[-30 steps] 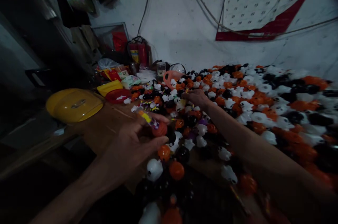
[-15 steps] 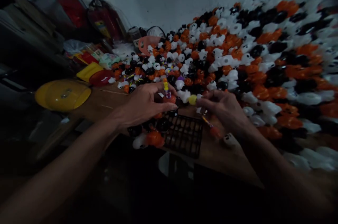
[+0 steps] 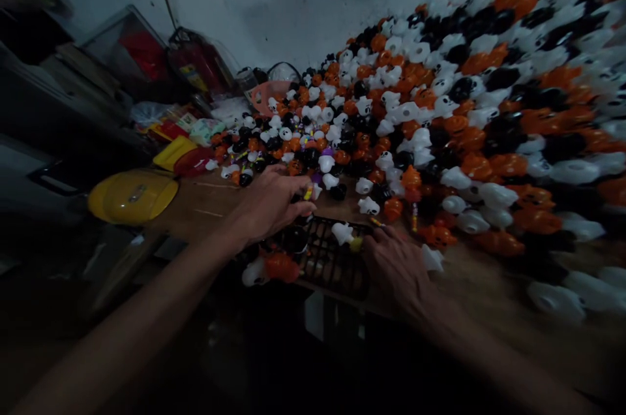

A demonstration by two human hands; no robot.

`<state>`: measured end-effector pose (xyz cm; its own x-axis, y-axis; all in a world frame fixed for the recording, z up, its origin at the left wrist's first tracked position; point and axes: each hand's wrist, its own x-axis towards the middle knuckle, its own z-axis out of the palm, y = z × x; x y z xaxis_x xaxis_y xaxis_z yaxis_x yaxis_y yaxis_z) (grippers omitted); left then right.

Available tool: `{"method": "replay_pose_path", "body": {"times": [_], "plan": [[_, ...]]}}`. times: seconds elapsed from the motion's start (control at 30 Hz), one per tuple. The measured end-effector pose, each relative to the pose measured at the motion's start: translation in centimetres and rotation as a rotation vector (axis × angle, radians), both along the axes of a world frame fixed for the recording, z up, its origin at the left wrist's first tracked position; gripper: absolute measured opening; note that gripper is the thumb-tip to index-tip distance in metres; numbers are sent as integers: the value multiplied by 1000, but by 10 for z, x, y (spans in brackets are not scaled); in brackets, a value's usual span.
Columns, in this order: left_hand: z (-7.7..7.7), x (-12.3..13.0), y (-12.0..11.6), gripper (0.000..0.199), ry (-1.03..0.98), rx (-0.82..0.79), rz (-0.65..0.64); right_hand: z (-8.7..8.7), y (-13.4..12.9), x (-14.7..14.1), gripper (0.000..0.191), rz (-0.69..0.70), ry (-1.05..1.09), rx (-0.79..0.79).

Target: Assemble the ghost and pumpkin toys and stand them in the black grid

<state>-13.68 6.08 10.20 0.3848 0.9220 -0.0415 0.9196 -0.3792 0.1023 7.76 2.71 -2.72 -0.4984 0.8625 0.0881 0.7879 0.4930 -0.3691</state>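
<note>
My left hand (image 3: 274, 203) is closed, thumb and fingers pinching a small yellow-and-white tube piece (image 3: 308, 193); whatever else is inside the grip is hidden. My right hand (image 3: 398, 261) is closed at the right side of a black grid tray (image 3: 337, 265). At its fingertips is a white ghost figure with a yellow base (image 3: 342, 232), lying over the tray's upper part. Just left of the tray are an orange pumpkin figure (image 3: 282, 267), a white figure (image 3: 255, 271) and a black one (image 3: 295, 240).
A big heap of white, orange and black figures (image 3: 469, 121) covers the table's back and right. A yellow transparent scoop-like container (image 3: 134, 196) sits at the left edge. Behind stand a pink basket (image 3: 267, 96) and a red fire extinguisher (image 3: 198, 66).
My right hand has come down and nearer with the ghost figure, now over the tray. The pumpkin with the yellow-topped tube at my left hand no longer shows upright. The view has shifted slightly.
</note>
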Motion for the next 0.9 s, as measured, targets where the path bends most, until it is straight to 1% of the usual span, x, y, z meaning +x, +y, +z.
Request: {"method": "replay_pose_path", "body": {"times": [0.07, 0.1, 0.17, 0.23, 0.33, 0.4, 0.47, 0.53, 0.63, 0.7, 0.8, 0.9], "plan": [[-5, -6, 7, 23, -25, -3, -56, 7, 2, 2, 14, -43, -43, -55], [-7, -9, 9, 25, -32, 4, -74, 9, 2, 2, 14, -74, -25, -81], [-9, -15, 14, 26, -41, 15, -72, 9, 4, 1, 13, -109, 115, -92], [-9, -19, 15, 24, -44, -32, -70, 5, 7, -4, 10, -66, 299, -71], [-11, -25, 16, 24, -49, -115, -72, -2, 10, -16, 6, 53, 503, -68], [-14, -27, 17, 29, -46, -100, -69, -5, 12, -23, 6, 84, 598, -81], [-19, -29, 18, 31, -48, -62, -86, -7, 15, -28, 9, 65, 664, -83], [-23, -31, 20, 29, -44, -44, -132, -10, 18, -31, 9, 29, 698, -82], [-32, -36, 24, 24, -52, -67, -195, -17, 21, -33, 8, 5, 733, -116], [-41, -42, 25, 25, -78, -84, -192, -22, 23, -33, 13, -3, 747, -140], [-53, -48, 24, 25, -93, -66, -157, -27, 23, -33, 17, -7, 759, -140], [-58, -49, 22, 20, -110, -94, -146, -28, 23, -34, 15, -2, 764, -123]]}}
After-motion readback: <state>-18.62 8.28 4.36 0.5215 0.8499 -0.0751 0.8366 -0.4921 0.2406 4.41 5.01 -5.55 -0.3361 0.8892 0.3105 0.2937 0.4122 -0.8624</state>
